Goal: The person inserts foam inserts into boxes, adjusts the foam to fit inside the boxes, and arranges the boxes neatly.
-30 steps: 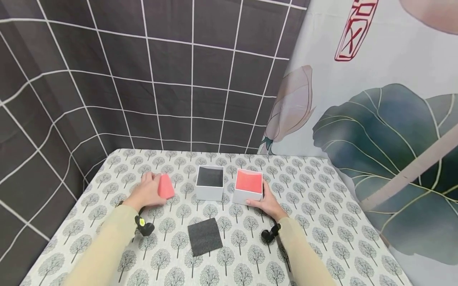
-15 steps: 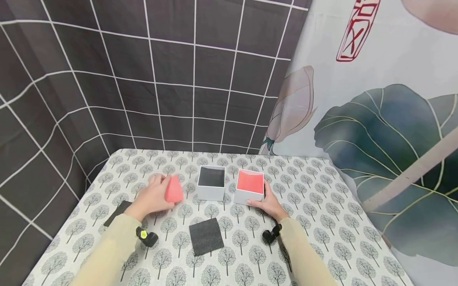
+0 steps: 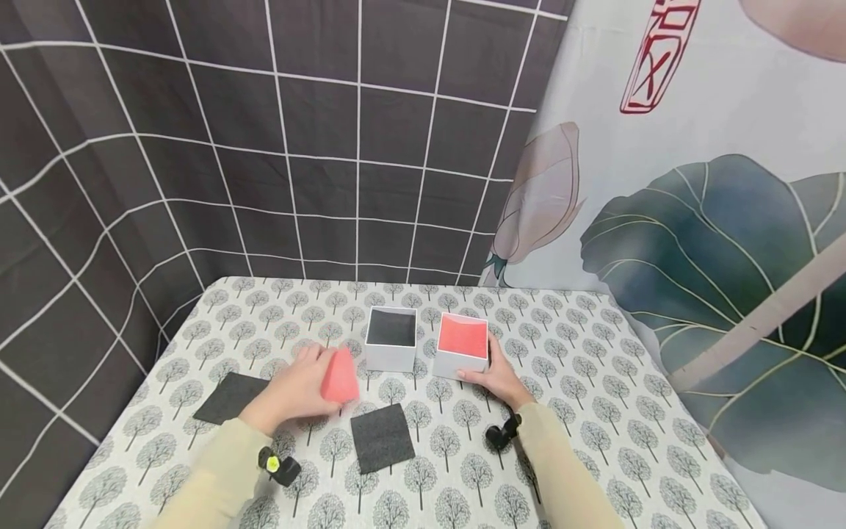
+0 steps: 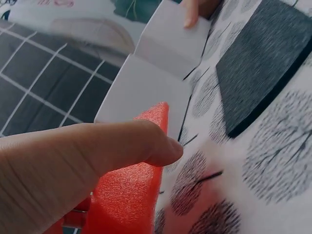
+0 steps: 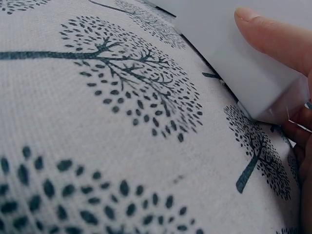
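My left hand (image 3: 300,388) pinches a soft-looking red foam pad (image 3: 341,378), held tilted just above the cloth to the left of the boxes. In the left wrist view the thumb (image 4: 122,144) lies across the pad's face, and the other fingers are hidden. My right hand (image 3: 494,376) grips the near right corner of a white box (image 3: 454,364), its thumb against the front wall. Red lining (image 3: 463,335) shows inside that box. Just left of it stands a second white box (image 3: 390,359) with a black inside (image 3: 391,328).
A black square pad (image 3: 382,438) lies on the tree-print cloth (image 3: 449,459) in front of the boxes. Another black pad (image 3: 228,398) lies by the left forearm, partly covered by it. A dark grid curtain (image 3: 317,184) hangs behind the table.
My left hand has carried the red foam pad right and nearer to me, uncovering the black pad beside the left forearm. The right hand and both boxes stay in place.
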Motion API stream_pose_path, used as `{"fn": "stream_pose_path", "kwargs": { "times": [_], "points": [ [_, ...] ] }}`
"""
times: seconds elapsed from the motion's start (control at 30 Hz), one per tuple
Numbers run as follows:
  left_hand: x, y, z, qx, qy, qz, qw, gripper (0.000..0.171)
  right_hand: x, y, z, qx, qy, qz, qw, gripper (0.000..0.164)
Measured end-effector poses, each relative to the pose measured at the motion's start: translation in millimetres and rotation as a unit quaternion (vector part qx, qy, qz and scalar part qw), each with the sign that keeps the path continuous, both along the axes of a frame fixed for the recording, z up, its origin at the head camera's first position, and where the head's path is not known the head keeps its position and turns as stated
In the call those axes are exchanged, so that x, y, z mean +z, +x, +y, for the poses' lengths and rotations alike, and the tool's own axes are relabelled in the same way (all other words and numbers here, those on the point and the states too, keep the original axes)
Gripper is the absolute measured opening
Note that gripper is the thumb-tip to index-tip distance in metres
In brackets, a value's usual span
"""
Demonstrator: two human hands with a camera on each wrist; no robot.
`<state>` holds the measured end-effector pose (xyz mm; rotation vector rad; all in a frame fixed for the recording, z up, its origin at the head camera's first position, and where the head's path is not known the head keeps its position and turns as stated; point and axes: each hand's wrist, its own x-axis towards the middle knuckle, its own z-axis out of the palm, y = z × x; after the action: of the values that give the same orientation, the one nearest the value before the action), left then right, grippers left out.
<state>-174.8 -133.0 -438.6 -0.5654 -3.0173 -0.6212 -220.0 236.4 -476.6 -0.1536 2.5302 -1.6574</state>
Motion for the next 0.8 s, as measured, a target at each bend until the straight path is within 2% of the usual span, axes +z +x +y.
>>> {"fn": "stream_pose_path", "kwargs": {
  "times": [0.07, 0.17, 0.3, 0.4, 0.5, 0.63, 0.8],
  "points": [
    [-1.7, 4.1, 5, -0.010, -0.006, 0.000, 0.9999, 0.093, -1.5, -0.9, 0, 0.004, -0.002, 0.005, 1.000, 0.107],
    [-3.4, 9.7, 12, -0.024, -0.017, -0.009, 0.9995, 0.096, -13.7, -8.3, 4, 0.007, -0.013, 0.006, 1.000, 0.109],
    [-1.5, 16.8, 22, -0.044, -0.005, -0.041, 0.9981, 0.098, -30.7, -17.6, 9, 0.003, -0.027, 0.004, 1.000, 0.111],
    [0.2, 20.5, 30, -0.058, 0.009, -0.062, 0.9963, 0.097, -33.8, -18.6, 9, -0.001, -0.027, 0.008, 1.000, 0.112],
    [0.5, 22.5, 37, -0.070, 0.010, -0.068, 0.9952, 0.098, -34.7, -18.6, 9, -0.003, -0.025, 0.014, 1.000, 0.112],
    [-1.9, 23.4, 45, -0.088, 0.014, -0.070, 0.9936, 0.098, -35.3, -18.9, 10, -0.005, -0.020, 0.017, 1.000, 0.113],
    [-4.2, 23.1, 56, -0.117, 0.014, -0.046, 0.9920, 0.094, -36.0, -18.6, 10, 0.000, -0.015, 0.021, 1.000, 0.112]
  ]
}}
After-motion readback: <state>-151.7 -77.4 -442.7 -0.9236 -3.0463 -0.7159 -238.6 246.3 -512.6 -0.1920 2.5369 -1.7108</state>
